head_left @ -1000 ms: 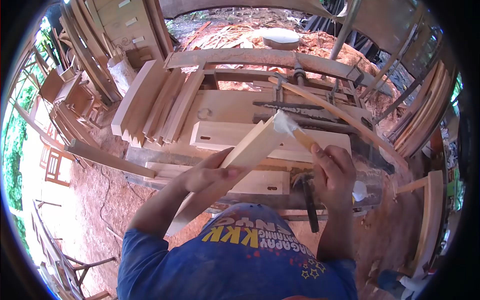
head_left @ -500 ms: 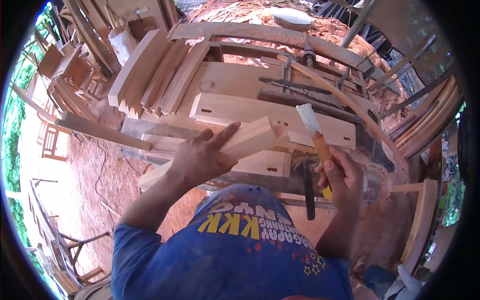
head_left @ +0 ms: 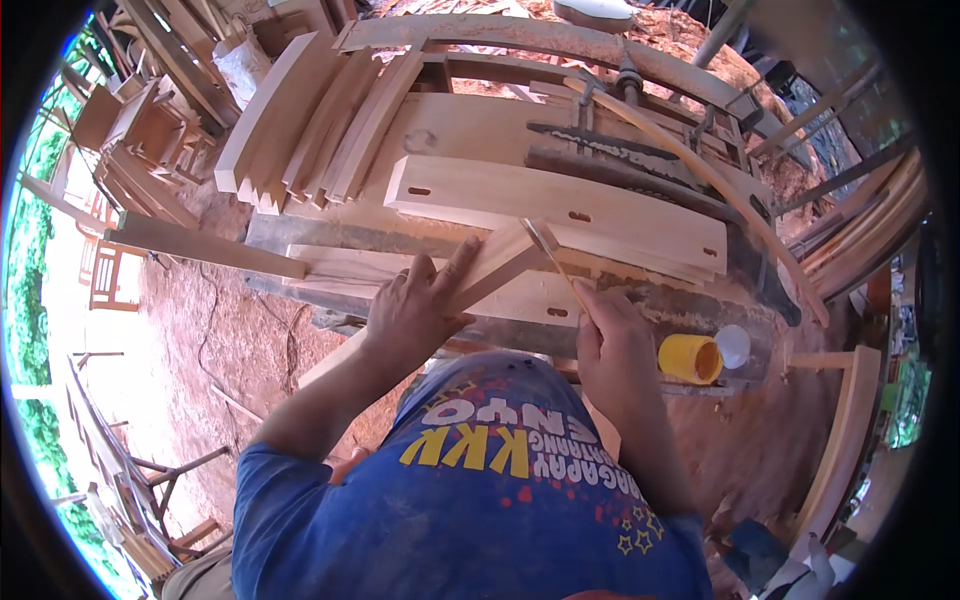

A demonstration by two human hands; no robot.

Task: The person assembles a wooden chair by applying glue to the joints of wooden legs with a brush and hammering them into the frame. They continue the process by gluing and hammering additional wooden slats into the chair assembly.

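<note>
My left hand point(head_left: 418, 300) is closed around a pale wooden rail point(head_left: 500, 262), which slants up to the right over the bench. Its index finger lies stretched along the wood. In my right hand point(head_left: 617, 340) I grip the thin wooden handle of a flat brush point(head_left: 560, 262). The brush is turned edge-on, and its tip meets the rail's upper right end. Under the rail lies a slotted board point(head_left: 540, 300), partly covered by my hands. A longer slotted board point(head_left: 560, 215) lies just beyond.
A yellow jar point(head_left: 688, 358) with its mouth facing right lies beside a white lid point(head_left: 733, 346). Curved boards point(head_left: 275, 125) are lined up at the back left. A long bar clamp point(head_left: 690, 165) crosses the right side. A wooden bar point(head_left: 205, 247) juts out leftward.
My right hand has moved left and brought the brush from upright in the air to the rail's end. The yellow jar and lid have come into view. My left hand still holds the rail.
</note>
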